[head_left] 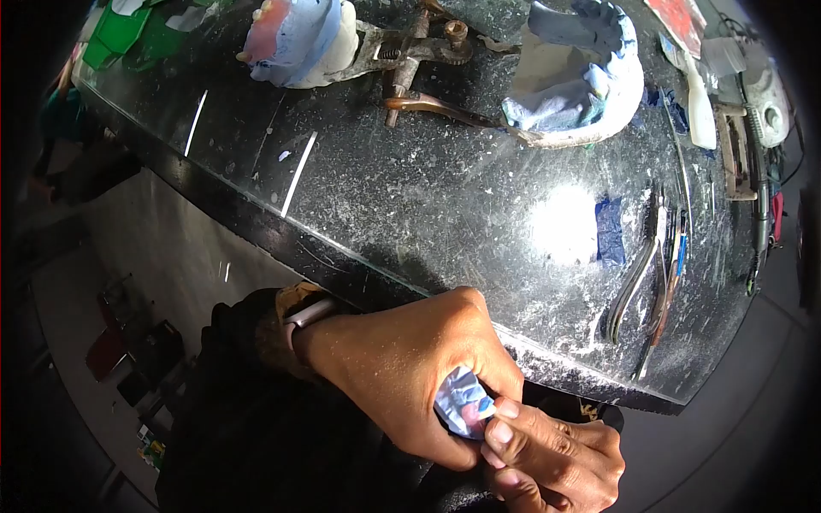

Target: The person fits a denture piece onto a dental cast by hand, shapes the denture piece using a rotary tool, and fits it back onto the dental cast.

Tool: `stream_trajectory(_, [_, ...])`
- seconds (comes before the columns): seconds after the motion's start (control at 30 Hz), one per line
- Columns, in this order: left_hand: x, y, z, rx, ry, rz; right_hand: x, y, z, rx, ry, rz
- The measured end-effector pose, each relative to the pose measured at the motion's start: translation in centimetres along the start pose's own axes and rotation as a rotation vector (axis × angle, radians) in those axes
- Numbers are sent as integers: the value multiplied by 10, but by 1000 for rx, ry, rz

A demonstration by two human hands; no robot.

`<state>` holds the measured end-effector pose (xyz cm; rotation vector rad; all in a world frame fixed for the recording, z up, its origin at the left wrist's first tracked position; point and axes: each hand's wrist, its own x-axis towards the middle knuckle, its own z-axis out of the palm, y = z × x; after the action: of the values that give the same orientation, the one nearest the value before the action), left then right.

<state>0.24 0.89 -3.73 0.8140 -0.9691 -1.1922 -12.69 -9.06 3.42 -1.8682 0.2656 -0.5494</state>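
My left hand [402, 359], with a band on its wrist, is wrapped round a small blue dental cast piece [459, 395] in front of the table edge. Pink material and a whitish tooth-like tip show at the piece's lower right. My right hand [556, 453] has its fingers drawn together in a pinch against that corner. What lies between those fingertips is too small to make out. The underside of the cast piece is hidden in my left palm.
On the dusty black table [410, 188] lies a metal articulator [419, 56] bearing a pink-and-blue dental cast [299, 43] and a blue-white cast [611, 94]. To the right are pliers [637, 278], a thin brush-like tool [671, 291] and a blue wax piece [610, 231].
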Motion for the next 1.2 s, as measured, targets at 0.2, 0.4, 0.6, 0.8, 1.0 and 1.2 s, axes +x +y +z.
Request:
stream_trajectory(0.2, [-1, -5, 3, -23, 39, 39, 6, 14, -15, 26, -235, -191])
stream_trajectory(0.4, [-1, -2, 1, -48, 19, 9, 10, 22, -15, 119, -274, -239])
stream_trajectory(0.6, [-2, 1, -4, -84, -18, -36, 23, 19, -13, -1, -308, -369])
stream_trajectory(0.8, [-4, 0, -3, -177, -19, -51, 23, 23, -7, 118, -272, -275])
stream_trajectory(1.0, [-6, -1, -4, -227, -43, -59, 20, 54, 8, 229, -120, -682])
stream_trajectory(1.2, [-7, -1, -3, -217, -51, -95, 25, 43, -18, 275, -457, -263])
